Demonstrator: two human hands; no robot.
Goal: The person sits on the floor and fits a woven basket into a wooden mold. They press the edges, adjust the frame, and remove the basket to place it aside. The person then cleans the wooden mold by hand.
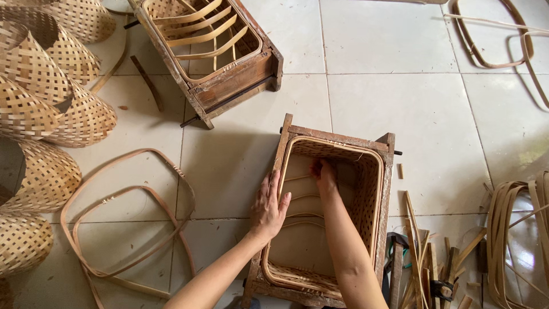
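A woven basket (372,189) sits inside a wooden frame (337,137) on the tiled floor (400,103), near the middle of the view. The left hand (269,207) lies flat and open on the left rim of the basket, fingers spread and pointing toward the far side, the palm pressed against the frame's edge. The right hand (324,174) reaches down inside the basket, toward its far left corner, with the fingers curled against the woven wall; whether it grips a strip there cannot be told. Thin curved strips (302,214) cross the bottom of the basket between the two forearms.

Far and to the left stands a second wooden frame (229,86) with bent strips in it. A pile of woven cone-shaped baskets (51,86) fills the left edge. Near them, bent hoops (126,229) lie loose on the floor. To the right of the frame in hand lies a heap of short sticks (429,257), and further right a bundle of bent strips (514,240). More hoops (497,40) lie at the far right.
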